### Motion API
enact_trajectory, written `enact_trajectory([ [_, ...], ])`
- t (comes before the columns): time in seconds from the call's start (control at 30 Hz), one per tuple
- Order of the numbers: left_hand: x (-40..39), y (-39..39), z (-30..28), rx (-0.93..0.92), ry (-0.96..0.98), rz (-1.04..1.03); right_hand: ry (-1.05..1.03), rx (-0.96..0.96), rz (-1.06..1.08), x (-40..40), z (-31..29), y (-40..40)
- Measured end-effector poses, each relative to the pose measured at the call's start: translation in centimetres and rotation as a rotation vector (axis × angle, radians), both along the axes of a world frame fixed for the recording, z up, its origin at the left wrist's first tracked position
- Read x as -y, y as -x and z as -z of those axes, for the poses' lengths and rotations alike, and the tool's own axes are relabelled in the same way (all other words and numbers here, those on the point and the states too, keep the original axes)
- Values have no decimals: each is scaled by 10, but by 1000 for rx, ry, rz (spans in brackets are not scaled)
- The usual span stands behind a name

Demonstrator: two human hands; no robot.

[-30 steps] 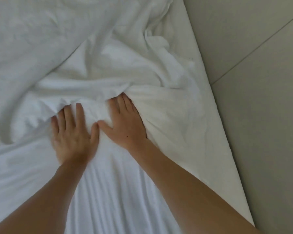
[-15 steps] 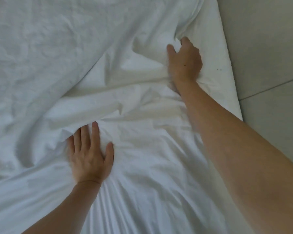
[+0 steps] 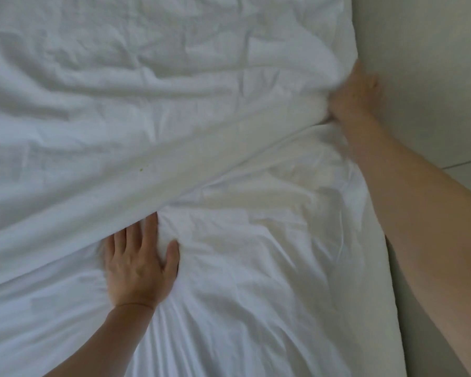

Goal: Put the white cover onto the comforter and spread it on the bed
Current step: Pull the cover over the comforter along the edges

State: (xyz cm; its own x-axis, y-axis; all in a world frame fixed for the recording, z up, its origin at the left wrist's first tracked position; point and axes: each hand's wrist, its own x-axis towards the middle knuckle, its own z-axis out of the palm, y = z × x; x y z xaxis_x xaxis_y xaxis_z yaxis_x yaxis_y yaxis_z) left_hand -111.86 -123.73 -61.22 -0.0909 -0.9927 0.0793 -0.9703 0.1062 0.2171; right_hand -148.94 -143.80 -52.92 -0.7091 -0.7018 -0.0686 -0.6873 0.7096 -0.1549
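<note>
The white covered comforter [image 3: 147, 110] lies wrinkled across the upper part of the bed, its folded edge running diagonally from lower left to upper right. My left hand [image 3: 139, 265] presses flat on the white sheet [image 3: 256, 295], fingers straight, their tips tucked under that edge. My right hand [image 3: 356, 96] is stretched out to the bed's right side and grips the comforter's edge there; it is blurred and its fingertips are hidden in the cloth.
A grey tiled floor [image 3: 433, 77] runs along the bed's right side, with a tile seam [image 3: 465, 163] at the right. The bed's right edge [image 3: 389, 268] drops off beside my right forearm.
My right hand has moved from beside the left hand out to the bed's right edge, pulling the comforter's edge with it. The fold now lies straighter. My left hand stays pressed down.
</note>
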Motion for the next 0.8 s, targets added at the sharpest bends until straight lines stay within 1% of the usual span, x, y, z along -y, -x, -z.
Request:
enact_trajectory([
  [0.03, 0, 0, 0, 5, 0, 2, 2, 5, -31, 0, 4, -10],
  [0.13, -1, -1, 2, -11, 1, -1, 236, -42, -215, 3, 10, -41],
  [0.17, -1, -1, 3, -16, 6, -2, 283, -15, -275, 7, 11, -49],
  [0.2, -1, -1, 5, -14, 7, -8, 307, 72, -300, 11, 12, -58],
  [0.27, -2, -2, 7, -9, -7, -12, 304, 248, -259, 21, 15, -70],
  [0.3, -2, -2, 8, -11, -8, -7, 281, 230, -259, 26, 16, -73],
  [0.37, -1, -1, 9, -2, -8, -2, 270, 83, -271, 33, 18, -71],
  [0.47, -1, -1, 8, -14, -26, -27, 269, 4, -170, 45, 16, -55],
  [0.53, 0, 1, 3, -4, -61, -31, 180, 72, -78, 56, 15, -44],
  [0.6, 0, 1, 3, 19, -89, -19, 88, 227, -8, 63, 11, -36],
  [0.67, 1, 1, 3, 33, -93, -24, 112, 453, 15, 70, 8, -27],
  [0.7, 0, 1, 7, 29, -83, -37, 126, 519, 21, 74, 10, -21],
  [0.73, 0, 1, 5, 15, -107, -48, 147, 525, 27, 76, 11, -16],
  [0.8, 1, 1, 3, -6, -100, -35, 179, 376, 6, 82, 6, -9],
])
